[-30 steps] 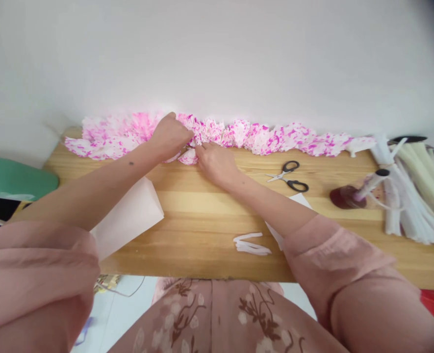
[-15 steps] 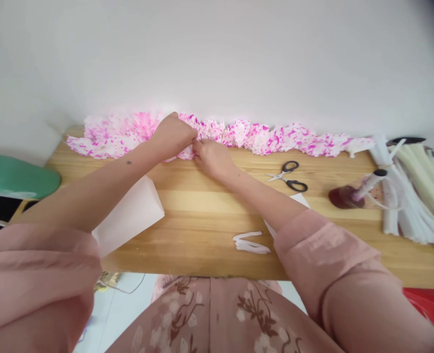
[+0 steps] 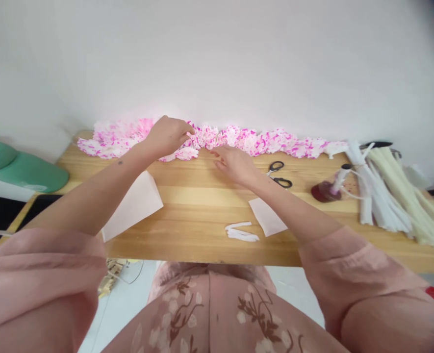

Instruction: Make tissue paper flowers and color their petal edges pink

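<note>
A long row of pink-and-white speckled paper flowers (image 3: pixel 261 141) lies along the far edge of the wooden table (image 3: pixel 202 211), against the white wall. My left hand (image 3: pixel 166 136) rests on the row near its middle, fingers curled down and pinching one paper flower. My right hand (image 3: pixel 235 164) hovers just in front of the row, palm down, fingers stretched out and holding nothing. Black-handled scissors (image 3: pixel 281 174) lie just to the right of my right hand.
A white paper sheet (image 3: pixel 134 205) lies at the left, a smaller white piece (image 3: pixel 268 216) and folded white strips (image 3: pixel 241 232) near the front edge. A dark red bottle (image 3: pixel 325 190) and a bundle of white and pale sticks (image 3: pixel 393 196) sit at the right. A green cap (image 3: pixel 18 169) lies at far left.
My right hand has let go of the flower, opened and drawn back to the right. The left hand stays on the flower. The camera has shifted, so the table sits slightly lower and left.
</note>
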`<state>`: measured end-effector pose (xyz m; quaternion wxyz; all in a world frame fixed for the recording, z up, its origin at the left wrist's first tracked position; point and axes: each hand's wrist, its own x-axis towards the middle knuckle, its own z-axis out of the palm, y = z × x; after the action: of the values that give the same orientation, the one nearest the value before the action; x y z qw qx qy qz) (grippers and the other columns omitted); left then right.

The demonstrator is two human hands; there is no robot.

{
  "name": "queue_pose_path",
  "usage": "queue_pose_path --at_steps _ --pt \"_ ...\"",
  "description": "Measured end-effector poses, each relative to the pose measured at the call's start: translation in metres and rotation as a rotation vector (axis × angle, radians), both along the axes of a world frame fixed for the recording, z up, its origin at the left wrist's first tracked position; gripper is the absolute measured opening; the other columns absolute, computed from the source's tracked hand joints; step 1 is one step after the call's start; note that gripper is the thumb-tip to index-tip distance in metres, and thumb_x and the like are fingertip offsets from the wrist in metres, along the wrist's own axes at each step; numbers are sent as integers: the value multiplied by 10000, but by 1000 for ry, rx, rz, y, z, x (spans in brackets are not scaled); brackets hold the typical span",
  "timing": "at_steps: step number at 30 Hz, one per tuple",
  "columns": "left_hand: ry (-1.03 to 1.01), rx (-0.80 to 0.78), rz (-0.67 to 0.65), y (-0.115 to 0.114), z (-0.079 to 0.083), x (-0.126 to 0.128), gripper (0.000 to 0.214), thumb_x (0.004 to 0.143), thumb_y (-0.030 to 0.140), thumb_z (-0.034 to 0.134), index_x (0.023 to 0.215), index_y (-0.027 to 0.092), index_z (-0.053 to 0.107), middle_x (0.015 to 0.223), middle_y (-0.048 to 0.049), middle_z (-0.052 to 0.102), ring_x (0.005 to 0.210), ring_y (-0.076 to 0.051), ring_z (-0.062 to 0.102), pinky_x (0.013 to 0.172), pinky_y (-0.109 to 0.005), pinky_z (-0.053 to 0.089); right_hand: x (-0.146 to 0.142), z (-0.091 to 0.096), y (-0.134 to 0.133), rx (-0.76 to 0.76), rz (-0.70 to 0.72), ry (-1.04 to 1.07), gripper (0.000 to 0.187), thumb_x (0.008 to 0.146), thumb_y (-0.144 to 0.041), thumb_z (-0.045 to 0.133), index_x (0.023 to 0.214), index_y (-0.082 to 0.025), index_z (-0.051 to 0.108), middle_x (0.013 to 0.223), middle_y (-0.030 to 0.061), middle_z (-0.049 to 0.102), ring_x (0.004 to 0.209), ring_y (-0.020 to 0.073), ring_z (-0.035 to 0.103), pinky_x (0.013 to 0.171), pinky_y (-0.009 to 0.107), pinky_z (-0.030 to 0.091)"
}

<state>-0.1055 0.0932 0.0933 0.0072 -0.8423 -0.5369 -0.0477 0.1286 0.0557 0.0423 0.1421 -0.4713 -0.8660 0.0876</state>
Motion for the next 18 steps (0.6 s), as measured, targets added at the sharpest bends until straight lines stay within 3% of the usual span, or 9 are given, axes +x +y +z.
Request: queue_pose_path --at_steps 5,8,13,18 --pt "-38 -32 14 -32 19 -2 438 988 293 367 1217 185 725 1141 -87 741 989 -241 660 829 -337 452 44 6 -16 -9 -88 52 379 908 -189 494 1254 -176 648 1252 110 707 1004 257 686 872 373 503" --pt "-126 -27 70 -56 22 1 343 951 315 489 1141 213 756 1059 -64 755 924 -229 666 796 -325 458 78 7 -20 25 -184 81 377 920 -206 472 1253 -187 648 1225 103 720 1006 266 689 882 394 509" --pt "-321 -56 -107 -116 5 24 292 950 325 539 1113 206 750 978 -58 762 873 -214 681 803 -320 481 135 4 -30 87 -321 -28 361 928 -176 423 1161 -184 699 1176 121 734 1074 300 673 885 411 517" --pt "-468 -172 -336 -170 -26 55 260 992 320 542 1112 199 738 1050 -63 770 971 -217 696 848 -326 492 167 -15 -33 -2 -169 -109 380 895 -112 425 1134 -194 709 1247 109 703 1139 285 651 925 406 525"
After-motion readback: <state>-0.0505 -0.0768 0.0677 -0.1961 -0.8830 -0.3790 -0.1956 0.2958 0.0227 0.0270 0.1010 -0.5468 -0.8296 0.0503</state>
